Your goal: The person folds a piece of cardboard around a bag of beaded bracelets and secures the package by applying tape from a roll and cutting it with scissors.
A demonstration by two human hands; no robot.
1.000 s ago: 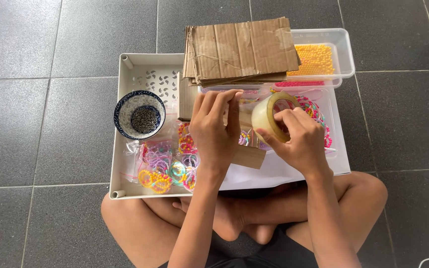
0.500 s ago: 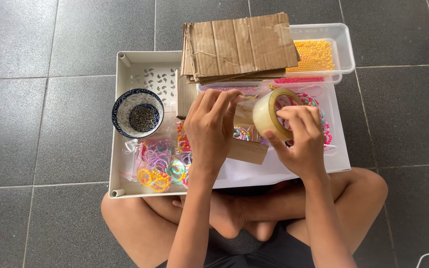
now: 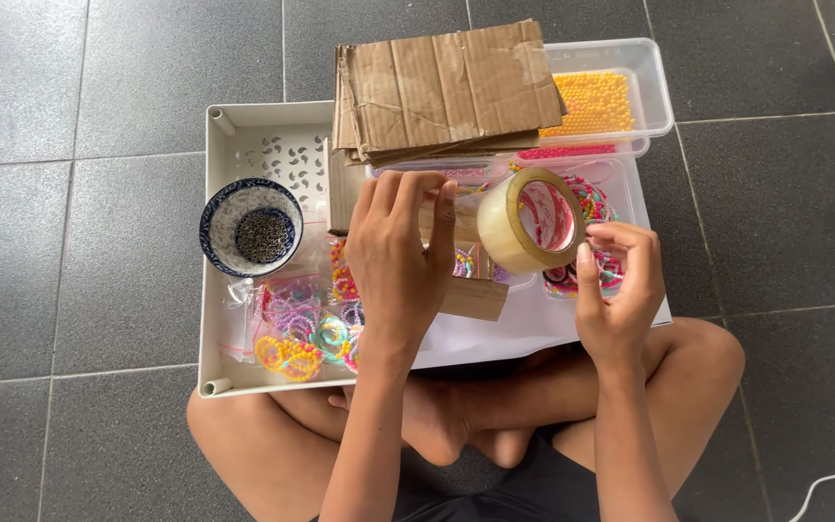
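Note:
My left hand [image 3: 396,259] is raised over the white tray [image 3: 219,242], its fingers pinching the loose end of clear tape drawn from a tape roll [image 3: 507,235]. The roll is held in the air with its open core facing up at me. At the roll's lower right rim is my right hand [image 3: 617,286], whose fingertips grip that edge. A small strip of brown cardboard [image 3: 477,299] shows just under my left hand; I cannot tell whether it is held.
A blue-and-white bowl [image 3: 222,208] of small dark bits stands at the tray's left. Bags of colourful bead bracelets [image 3: 294,331] lie in front. Folded cardboard sheets [image 3: 442,85] cover the back, over clear boxes of yellow beads [image 3: 599,101]. My crossed legs touch the tray.
The tape roll has tipped so that its hole faces me. My right hand slid from over the roll down to its lower right rim. My left hand stayed put.

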